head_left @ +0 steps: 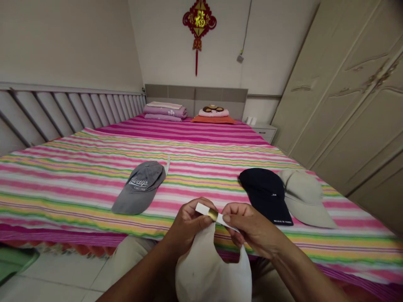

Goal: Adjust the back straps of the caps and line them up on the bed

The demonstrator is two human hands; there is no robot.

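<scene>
Here, left hand (pixel 189 222) pinches white cap's (pixel 212 274) strap (pixel 202 208) at gold buckle (pixel 213 214); right hand (pixel 252 228) pinches strap beside it, fingers (pixel 234 219) narrow. Gray cap (pixel 143 188) on bed (pixel 201 172).

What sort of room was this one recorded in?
Most likely a bedroom: there's a wide bed with a grey panelled headboard, folded purple bedding stacked against it, and a tall cream wardrobe with carved doors along the right side.

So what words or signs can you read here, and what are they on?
"Always": grey baseball cap; the smaller line beneath is too blurred.
"BELIEVE IN", last word blurred: navy baseball cap; its crown mark is too small.
"福": red wall hanging.
None readable: held off-white cap, beige baseball cap.
</scene>
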